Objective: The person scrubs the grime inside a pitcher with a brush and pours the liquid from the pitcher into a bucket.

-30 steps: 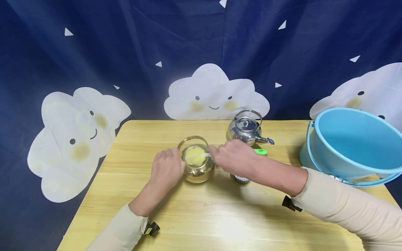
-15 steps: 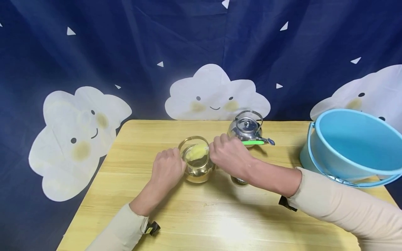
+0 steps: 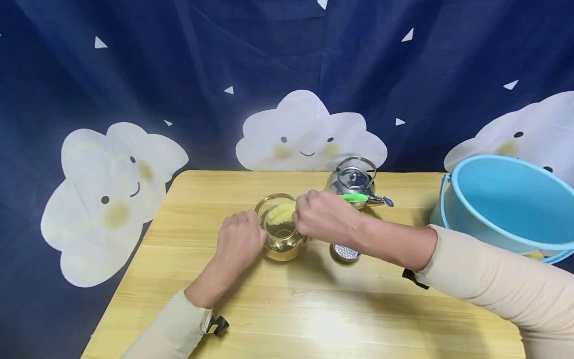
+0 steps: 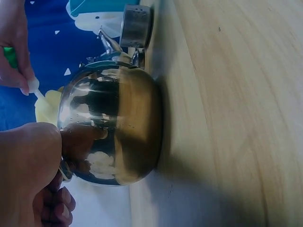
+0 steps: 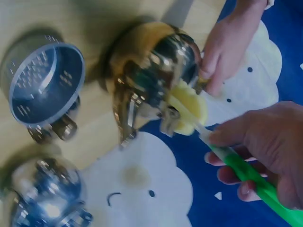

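A gold-coloured teapot, lidless and upright, stands mid-table. My left hand grips it at the left rim, where the bail handle joins; in the left wrist view the fingers curl below that joint. My right hand holds a sponge brush by its green handle, thumb laid along the neck. The brush's yellow sponge head is at the far side of the teapot's mouth; the right wrist view shows the sponge against the opening, partly hidden by the teapot.
Behind my right hand stands a silver teapot with its lid on. A perforated metal strainer sits under my right forearm. The large blue bucket occupies the table's right side. A dark blue cloud-print curtain hangs behind the table.
The sponge head has shifted from covering the teapot's mouth to its far side. The green handle's end has swung away from me and slightly left. My left hand and the teapot stay put.
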